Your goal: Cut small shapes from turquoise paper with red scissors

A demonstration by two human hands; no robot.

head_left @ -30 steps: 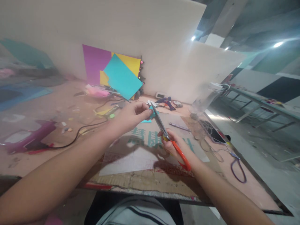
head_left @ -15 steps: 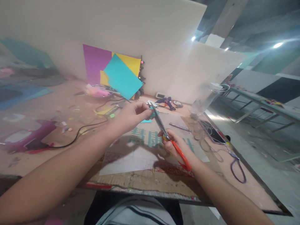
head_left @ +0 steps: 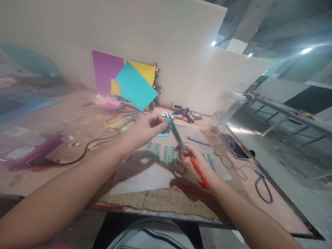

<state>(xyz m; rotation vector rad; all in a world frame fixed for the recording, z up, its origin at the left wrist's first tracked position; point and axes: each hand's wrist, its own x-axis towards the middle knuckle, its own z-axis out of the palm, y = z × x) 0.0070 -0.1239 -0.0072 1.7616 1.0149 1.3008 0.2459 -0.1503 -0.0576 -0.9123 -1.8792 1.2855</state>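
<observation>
White paper with teal characters lies below. Above it, scissors, gripped in the right hand, point away and leftward, blades crossing a small teal piece pinched by the nearer left hand.

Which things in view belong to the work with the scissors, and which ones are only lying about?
Seemingly in use:
orange-handled metal scissors, in the right hand
small turquoise paper-like piece, in the left hand
white flat sheet bearing turquoise characters, lower down (probably)

Seemingly just lying about:
purple plastic glue gun
dark blue gun-shaped tool
slim pen-shaped object
</observation>
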